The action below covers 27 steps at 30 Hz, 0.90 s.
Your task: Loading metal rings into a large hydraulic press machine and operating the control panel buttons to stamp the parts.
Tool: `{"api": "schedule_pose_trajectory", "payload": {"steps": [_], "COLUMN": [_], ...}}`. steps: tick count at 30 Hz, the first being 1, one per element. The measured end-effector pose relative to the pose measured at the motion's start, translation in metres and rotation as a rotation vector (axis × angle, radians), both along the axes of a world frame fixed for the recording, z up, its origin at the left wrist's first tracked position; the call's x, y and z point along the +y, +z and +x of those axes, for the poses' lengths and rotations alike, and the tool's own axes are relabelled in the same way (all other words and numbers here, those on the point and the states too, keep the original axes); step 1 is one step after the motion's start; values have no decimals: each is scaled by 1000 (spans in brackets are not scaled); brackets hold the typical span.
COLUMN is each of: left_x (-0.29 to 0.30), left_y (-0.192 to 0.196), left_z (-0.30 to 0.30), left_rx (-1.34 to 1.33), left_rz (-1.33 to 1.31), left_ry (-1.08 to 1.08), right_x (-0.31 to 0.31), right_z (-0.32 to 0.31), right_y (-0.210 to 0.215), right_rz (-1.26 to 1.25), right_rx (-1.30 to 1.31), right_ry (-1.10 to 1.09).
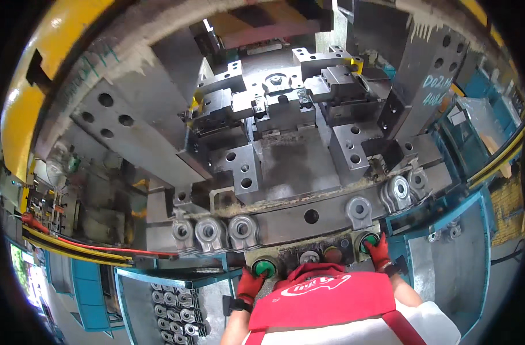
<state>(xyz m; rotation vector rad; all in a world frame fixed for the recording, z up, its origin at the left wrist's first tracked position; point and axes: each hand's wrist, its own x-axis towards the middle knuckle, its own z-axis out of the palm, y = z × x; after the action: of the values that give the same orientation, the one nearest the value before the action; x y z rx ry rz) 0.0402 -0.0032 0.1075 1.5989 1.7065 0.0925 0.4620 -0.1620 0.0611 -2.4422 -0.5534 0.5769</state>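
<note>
Free lane over flat plate (300,164), steel blocks (351,148) either side, metal parts (243,230) left and right on ledge (285,224)

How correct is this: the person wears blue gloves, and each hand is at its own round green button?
One thing is wrong: the gloves are red, not blue, as the head view shows. The rest stands: the left hand is at one round green button and the right hand at another green button.

Left green button (264,269) and right green button (366,243) were round, dark-rimmed, set at opposite ends of the control panel (289,253). Right one was partly covered. Pressed state was unclear.
</note>
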Motion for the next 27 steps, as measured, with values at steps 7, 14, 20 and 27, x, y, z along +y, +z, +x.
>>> {"api": "schedule_pose_trajectory", "payload": {"steps": [7,14,20,27], "left_x": [101,283,366,391], "left_y": [220,268,271,277], "left_z": [126,277,364,370], "left_rx": [-405,-16,256,137], "left_rz": [474,976,630,386], "left_ry": [-454,-311,-169,-78], "right_x": [-4,-13,-27,-15], "right_z": [7,8,-9,-26], "right_y": [0,0,20,54], "right_rz": [-85,234,460,508], "right_rx": [-17,107,337,-60], "right_ry": [74,40,-285,-280]}}
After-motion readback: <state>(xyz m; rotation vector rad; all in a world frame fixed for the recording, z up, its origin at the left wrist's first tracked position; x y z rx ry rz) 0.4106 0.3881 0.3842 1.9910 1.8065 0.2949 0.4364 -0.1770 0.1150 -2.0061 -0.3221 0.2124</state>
